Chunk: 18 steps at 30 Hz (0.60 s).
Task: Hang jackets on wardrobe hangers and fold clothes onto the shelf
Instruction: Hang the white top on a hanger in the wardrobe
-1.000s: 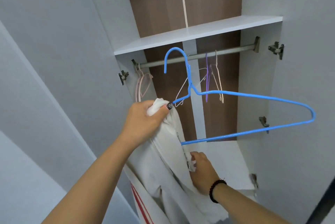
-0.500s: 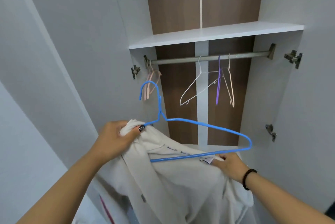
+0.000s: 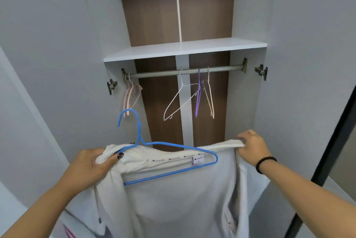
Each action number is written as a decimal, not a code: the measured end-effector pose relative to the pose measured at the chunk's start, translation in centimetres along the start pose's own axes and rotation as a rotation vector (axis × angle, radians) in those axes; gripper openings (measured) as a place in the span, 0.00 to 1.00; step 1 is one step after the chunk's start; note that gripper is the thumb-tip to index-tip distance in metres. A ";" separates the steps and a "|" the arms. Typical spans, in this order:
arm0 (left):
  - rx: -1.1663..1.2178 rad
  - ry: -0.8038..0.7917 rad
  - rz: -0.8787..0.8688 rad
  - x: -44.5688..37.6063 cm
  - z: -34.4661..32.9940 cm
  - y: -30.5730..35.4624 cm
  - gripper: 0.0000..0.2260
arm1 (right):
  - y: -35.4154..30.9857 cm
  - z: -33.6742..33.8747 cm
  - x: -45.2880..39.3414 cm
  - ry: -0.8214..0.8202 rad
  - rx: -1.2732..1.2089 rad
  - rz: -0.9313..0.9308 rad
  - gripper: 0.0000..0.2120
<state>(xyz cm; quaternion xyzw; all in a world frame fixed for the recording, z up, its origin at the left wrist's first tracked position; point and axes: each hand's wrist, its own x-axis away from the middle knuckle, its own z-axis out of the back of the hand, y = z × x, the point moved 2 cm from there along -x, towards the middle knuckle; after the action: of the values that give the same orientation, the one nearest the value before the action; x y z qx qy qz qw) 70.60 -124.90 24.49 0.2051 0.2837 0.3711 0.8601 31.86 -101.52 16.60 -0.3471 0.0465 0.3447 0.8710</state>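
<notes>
Hands (image 3: 90, 162) (both raised) grip jacket (image 3: 173, 199).

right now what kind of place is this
Most likely the inside of an open home wardrobe: a metal hanging rail carrying wire hangers, a white shelf above it, and door hinges on the side panels.

Both forearms reach forward and up from the bottom corners, bare, hands at about the same height and well apart. Left hand (image 3: 92, 162) back toward camera, fingers curled into a bunch of cloth at one shoulder of the white jacket (image 3: 173, 199), thumb with dark-painted nail pressed on top. Right hand (image 3: 252, 146) knuckles up, fingers (image 3: 243, 139) hooked over the other shoulder edge, pinching it. Black bead bracelet (image 3: 265, 162) on right wrist.
</notes>
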 end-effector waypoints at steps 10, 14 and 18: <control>0.095 0.085 0.083 0.0 0.1 0.0 0.23 | -4.5 1.4 -1.8 -0.185 0.113 -0.075 0.17; 0.029 0.064 0.092 0.5 -0.8 0.1 0.15 | -7.9 3.2 -2.5 -0.109 0.276 0.137 0.12; 0.061 0.016 0.102 1.5 -2.3 0.1 0.12 | -10.7 3.7 -3.0 -0.114 0.364 0.280 0.07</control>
<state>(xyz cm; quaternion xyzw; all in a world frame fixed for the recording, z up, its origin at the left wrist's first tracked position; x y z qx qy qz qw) 69.92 -123.39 22.30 0.2426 0.2911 0.4073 0.8310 35.79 -106.46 26.48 -0.1543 0.1067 0.4672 0.8640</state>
